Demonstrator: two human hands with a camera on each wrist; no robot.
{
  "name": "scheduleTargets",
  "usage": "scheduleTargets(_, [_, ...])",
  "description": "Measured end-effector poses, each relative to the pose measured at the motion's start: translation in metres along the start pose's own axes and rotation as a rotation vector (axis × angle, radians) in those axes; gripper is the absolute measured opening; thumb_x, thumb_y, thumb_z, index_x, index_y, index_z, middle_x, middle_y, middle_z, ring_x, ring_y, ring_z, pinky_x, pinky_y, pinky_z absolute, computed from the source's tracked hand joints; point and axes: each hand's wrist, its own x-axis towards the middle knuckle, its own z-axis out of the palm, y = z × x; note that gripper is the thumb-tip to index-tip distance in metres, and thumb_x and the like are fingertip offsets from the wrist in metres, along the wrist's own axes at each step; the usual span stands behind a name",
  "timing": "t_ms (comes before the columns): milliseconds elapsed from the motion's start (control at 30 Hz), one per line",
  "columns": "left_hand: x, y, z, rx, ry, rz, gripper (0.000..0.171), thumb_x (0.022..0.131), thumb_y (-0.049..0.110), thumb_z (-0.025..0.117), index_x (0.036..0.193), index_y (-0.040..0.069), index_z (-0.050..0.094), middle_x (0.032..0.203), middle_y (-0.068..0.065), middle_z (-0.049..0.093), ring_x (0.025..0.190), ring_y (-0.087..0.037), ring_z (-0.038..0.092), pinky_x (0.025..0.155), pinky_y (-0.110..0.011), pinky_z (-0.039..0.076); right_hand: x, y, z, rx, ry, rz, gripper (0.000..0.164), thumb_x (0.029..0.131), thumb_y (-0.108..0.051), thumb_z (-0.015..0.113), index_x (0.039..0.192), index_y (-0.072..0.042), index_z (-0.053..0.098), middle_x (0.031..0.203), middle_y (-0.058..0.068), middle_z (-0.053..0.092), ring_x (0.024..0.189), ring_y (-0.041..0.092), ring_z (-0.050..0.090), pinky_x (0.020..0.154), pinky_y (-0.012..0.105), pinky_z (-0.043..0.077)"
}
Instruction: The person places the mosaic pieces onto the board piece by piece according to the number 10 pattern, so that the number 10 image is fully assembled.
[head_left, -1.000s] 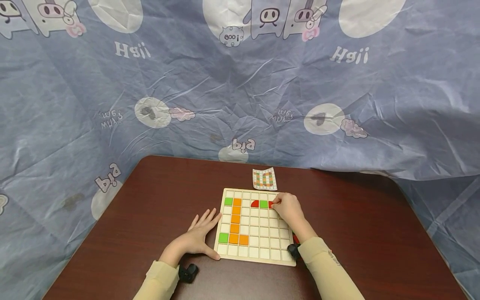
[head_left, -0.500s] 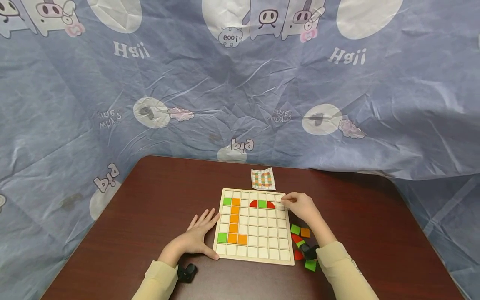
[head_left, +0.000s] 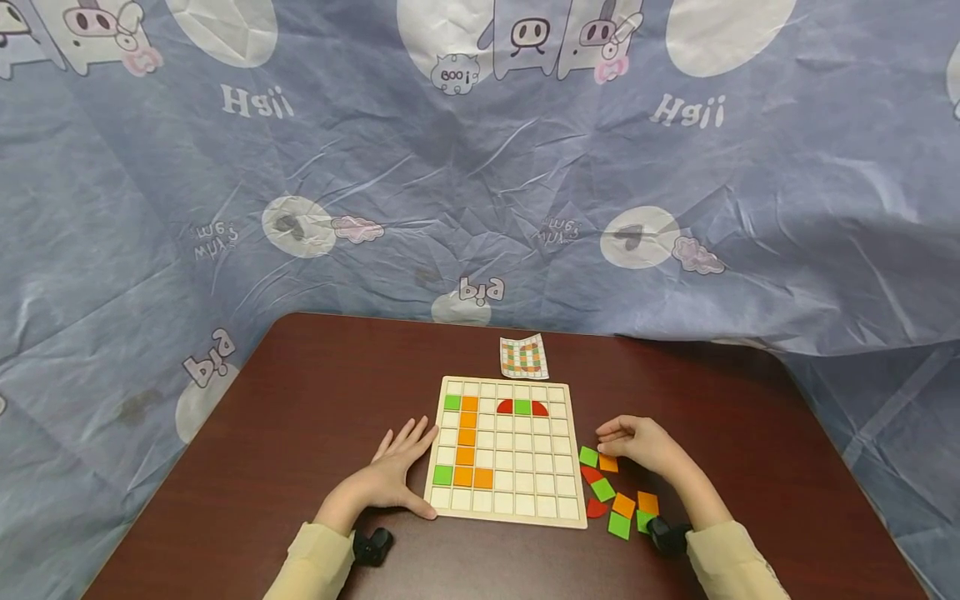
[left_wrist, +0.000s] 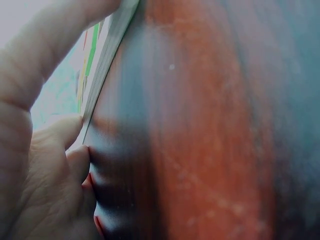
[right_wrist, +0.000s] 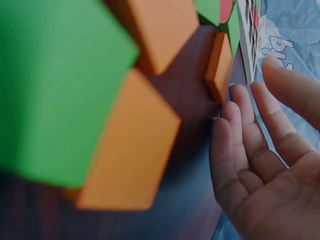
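A patterned blue cloth [head_left: 480,175] drapes behind my dark wooden counter [head_left: 360,367], where a gridded board [head_left: 525,483] lies flat. My left hand [head_left: 390,477] spreads its fingers at the board's left edge; my right hand [head_left: 643,443], fingers loose and thumb apart, hangs right of the board, near an orange tile [head_left: 608,464].

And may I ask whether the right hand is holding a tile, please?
No, the right hand shows its bare palm, with nothing between thumb and fingers.
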Motion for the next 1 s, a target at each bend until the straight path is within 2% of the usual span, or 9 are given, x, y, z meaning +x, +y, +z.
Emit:
scheduleTargets(233, [-0.001, 0.001, -0.001, -0.005, -0.007, 0.000, 0.124, 0.066, 0.043, 0.090, 0.159, 0.010, 0.015, 0.166, -0.016, 0.000, 0.153, -0.038, -0.004, 0.119, -0.063, -0.005, -0.009, 0.010, 0.001, 0.033, -0.025, -0.022, 0.035, 0.083, -0.013, 0.077, 0.112, 0.005, 0.067, 0.101, 0.012, 0.071, 0.086, 0.016, 0.065, 0.074, 0.025, 0.055])
scheduleTargets(433, [0.000, 0.000, 0.000, 0.002, -0.001, 0.000, 0.124, 0.066, 0.044, 0.090, 0.159, 0.010, 0.015, 0.166, -0.016, 0.001, 0.153, -0.038, -0.004, 0.119, -0.063, -0.005, -0.014, 0.005, 0.008, -0.079, 0.014, -0.024, 0.035, 0.075, -0.006, 0.083, 0.106, -0.001, 0.070, 0.098, 0.008, 0.064, 0.088, 0.019, 0.056, 0.074, 0.026, 0.050])
scheduleTargets(667, [0.000, 0.000, 0.000, 0.002, 0.001, -0.002, 0.125, 0.065, 0.043, 0.091, 0.159, 0.010, 0.016, 0.166, -0.016, 0.001, 0.153, -0.037, -0.003, 0.120, -0.063, -0.005, -0.014, 0.005, 0.014, -0.156, 0.061, -0.004, 0.029, 0.074, -0.006, 0.084, 0.100, -0.006, 0.070, 0.090, 0.004, 0.060, 0.082, 0.017, 0.053, 0.072, 0.027, 0.048])
scheduleTargets(800, [0.000, 0.000, -0.001, 0.000, 0.004, -0.002, 0.125, 0.065, 0.043, 0.091, 0.159, 0.010, 0.016, 0.166, -0.017, 0.002, 0.153, -0.038, -0.003, 0.119, -0.063, -0.004, -0.013, 0.007, 0.014, -0.161, 0.063, -0.015, 0.028, 0.073, -0.007, 0.085, 0.096, -0.006, 0.069, 0.085, 0.002, 0.059, 0.079, 0.017, 0.051, 0.068, 0.028, 0.046])
scheduleTargets(1000, [0.001, -0.001, 0.001, 0.009, -0.001, -0.002, 0.125, 0.065, 0.044, 0.091, 0.159, 0.012, 0.015, 0.166, -0.015, 0.001, 0.154, -0.037, -0.004, 0.119, -0.063, -0.005, -0.013, 0.013, 0.010, -0.099, 0.039, -0.021, 0.024, 0.074, -0.010, 0.085, 0.090, -0.005, 0.068, 0.080, 0.002, 0.061, 0.075, 0.016, 0.054, 0.064, 0.025, 0.048])
